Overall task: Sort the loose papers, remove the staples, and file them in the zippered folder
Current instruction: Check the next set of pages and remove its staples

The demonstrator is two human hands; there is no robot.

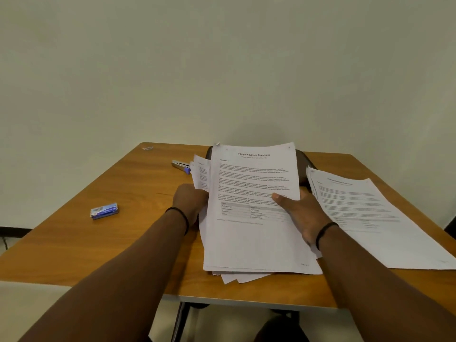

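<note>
A stack of printed papers (251, 188), topped by a sheet headed "Sample Financial Statement", is lifted at its far end above the table. My left hand (190, 199) grips the stack's left edge, where a few sheets fan out behind it. My right hand (299, 213) holds the right edge with the thumb on top of the page. A dark zippered folder (306, 160) lies under and behind the stack, mostly hidden. A second pile of papers (365, 213) lies flat to the right.
A silver and blue staple remover (181, 166) lies left of the stack. A small blue staple box (104, 211) sits further left on the wooden table (98, 248). Loose staples (147, 148) lie at the far left corner. A pale wall stands behind.
</note>
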